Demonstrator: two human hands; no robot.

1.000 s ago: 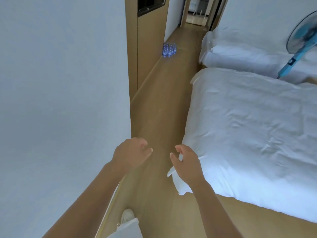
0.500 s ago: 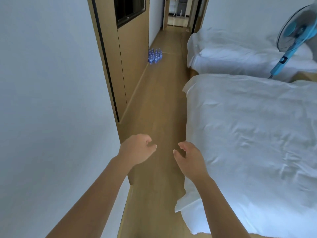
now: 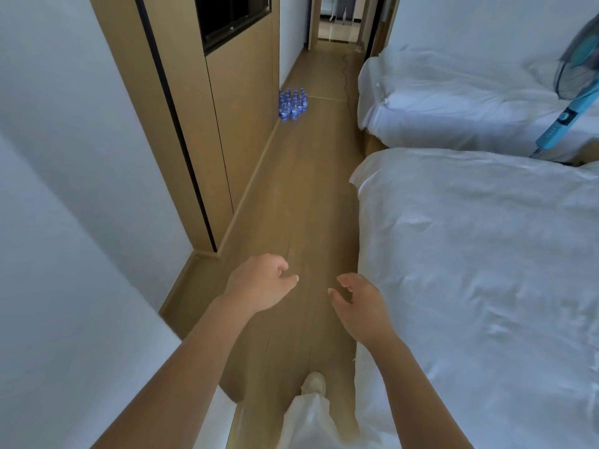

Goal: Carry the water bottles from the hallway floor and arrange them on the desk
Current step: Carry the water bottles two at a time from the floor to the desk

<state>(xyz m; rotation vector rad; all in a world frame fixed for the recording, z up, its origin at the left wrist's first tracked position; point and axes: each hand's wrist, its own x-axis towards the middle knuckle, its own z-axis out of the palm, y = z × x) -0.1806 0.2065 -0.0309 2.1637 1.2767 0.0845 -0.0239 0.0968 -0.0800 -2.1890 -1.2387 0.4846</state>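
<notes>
- Far ahead of both hands: cluster of bottles [image 3: 292,104] on the floor [image 3: 301,202] against the wood wall [image 3: 240,124]; too small to count.
- Left hand [image 3: 259,286] and right hand [image 3: 363,304] held out, apart, fingers loosely curled, holding nothing.
- Right of the right hand: white bed [image 3: 479,280]; beyond it a second bed [image 3: 453,102] and a blue fan [image 3: 573,92], cut off at the edge.
- Below the hands: one shoe [image 3: 313,384].

Low in the frame both hands hang over the wooden floor [image 3: 301,196], the left hand [image 3: 259,283] and right hand [image 3: 363,306] loosely curled, holding nothing. A cluster of water bottles [image 3: 292,105] stands against the wooden wall panel [image 3: 240,102] at upper centre. White beds [image 3: 486,247] fill the right, a blue fan [image 3: 573,89] beyond.
</notes>
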